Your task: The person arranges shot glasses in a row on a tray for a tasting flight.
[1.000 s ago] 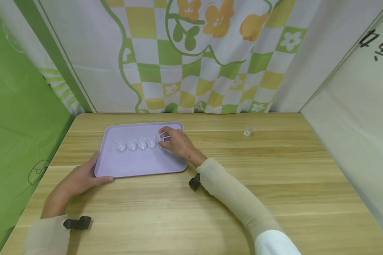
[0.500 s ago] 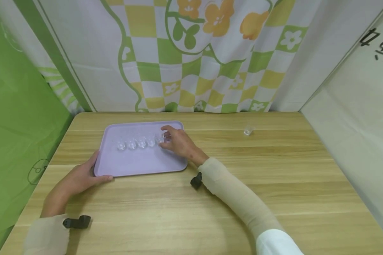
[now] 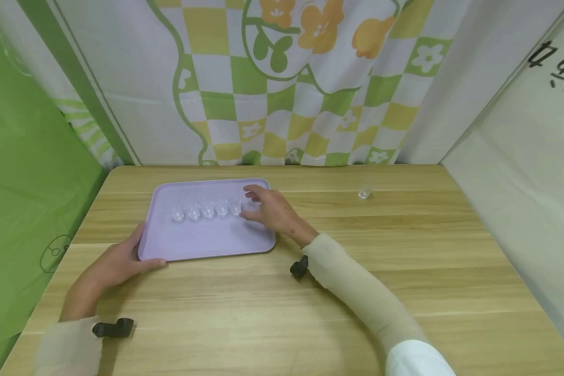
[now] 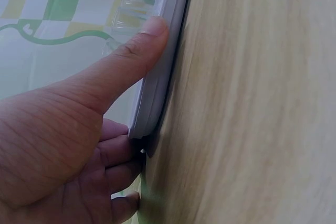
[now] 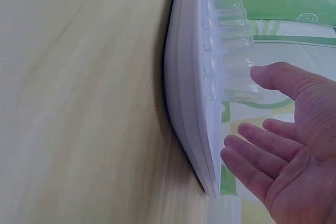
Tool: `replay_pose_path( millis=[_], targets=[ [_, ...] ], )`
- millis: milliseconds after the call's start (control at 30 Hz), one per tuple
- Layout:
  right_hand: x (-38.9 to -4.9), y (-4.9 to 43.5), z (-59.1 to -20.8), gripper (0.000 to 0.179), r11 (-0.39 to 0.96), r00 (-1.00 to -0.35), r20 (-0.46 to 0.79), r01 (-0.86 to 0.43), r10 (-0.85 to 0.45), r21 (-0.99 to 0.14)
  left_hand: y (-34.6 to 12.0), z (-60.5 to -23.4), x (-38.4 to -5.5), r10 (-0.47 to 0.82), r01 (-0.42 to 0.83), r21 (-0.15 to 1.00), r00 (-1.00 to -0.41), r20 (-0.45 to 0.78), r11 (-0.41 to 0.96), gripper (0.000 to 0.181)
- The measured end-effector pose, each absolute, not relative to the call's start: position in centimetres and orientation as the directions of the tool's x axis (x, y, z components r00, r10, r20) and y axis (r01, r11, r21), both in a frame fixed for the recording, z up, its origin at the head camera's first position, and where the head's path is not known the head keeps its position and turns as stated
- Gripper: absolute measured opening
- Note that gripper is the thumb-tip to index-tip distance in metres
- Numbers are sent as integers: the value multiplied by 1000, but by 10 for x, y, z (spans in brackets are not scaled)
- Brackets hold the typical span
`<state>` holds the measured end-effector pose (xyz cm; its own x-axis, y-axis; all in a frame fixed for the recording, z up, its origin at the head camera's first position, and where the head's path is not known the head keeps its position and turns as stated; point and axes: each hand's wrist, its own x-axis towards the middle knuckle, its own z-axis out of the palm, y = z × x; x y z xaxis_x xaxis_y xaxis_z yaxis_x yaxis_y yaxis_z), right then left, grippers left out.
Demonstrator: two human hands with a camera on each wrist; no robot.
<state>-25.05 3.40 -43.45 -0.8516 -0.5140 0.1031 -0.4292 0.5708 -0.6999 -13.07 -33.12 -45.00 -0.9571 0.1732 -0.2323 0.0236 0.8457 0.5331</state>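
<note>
Several small clear cups stand in a row on a lilac tray (image 3: 207,241). At the tray's near left corner, my left hand (image 3: 115,265) grips the rim, thumb along the front edge and fingers around the left side. Beside the rightmost cup (image 3: 235,208) is my right hand (image 3: 276,211), its fingers spread and holding nothing. In the right wrist view the thumb of my right hand (image 5: 299,145) is next to the nearest clear cup (image 5: 239,90); whether it touches is hard to tell. One more clear cup (image 3: 364,194) stands alone on the table, right of the tray.
The wooden table (image 3: 310,318) reaches back to a patterned curtain (image 3: 291,104). A green cloth (image 3: 23,172) hangs at the left and a white sheet (image 3: 531,156) at the right. Small black cameras (image 3: 114,328) are strapped to both wrists.
My right hand has let go of the rightmost cup and drawn back slightly to the right, its fingers opening. The left hand and tray stay put.
</note>
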Motion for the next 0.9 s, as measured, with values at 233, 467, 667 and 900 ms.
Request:
replay_pose_path(
  millis=[233, 467, 667, 900],
  targets=[
    [-246, 54, -432, 64, 555, -844, 129, -450, -521, -700, -332, -451, -129, 172, 21, 536, -957, -233, 844, 124],
    [-238, 76, -426, 62, 531, -831, 145, -466, -537, -707, -331, -451, -128, 178, 27, 547, -958, -226, 837, 123],
    [-233, 98, -429, 59, 526, -823, 165, -487, -544, -697, -330, -450, -127, 175, 23, 537, -957, -233, 843, 124],
    [-226, 127, -428, 53, 537, -840, 200, -487, -505, -689, -329, -449, -126, 170, 16, 531, -955, -244, 847, 123]
  ],
)
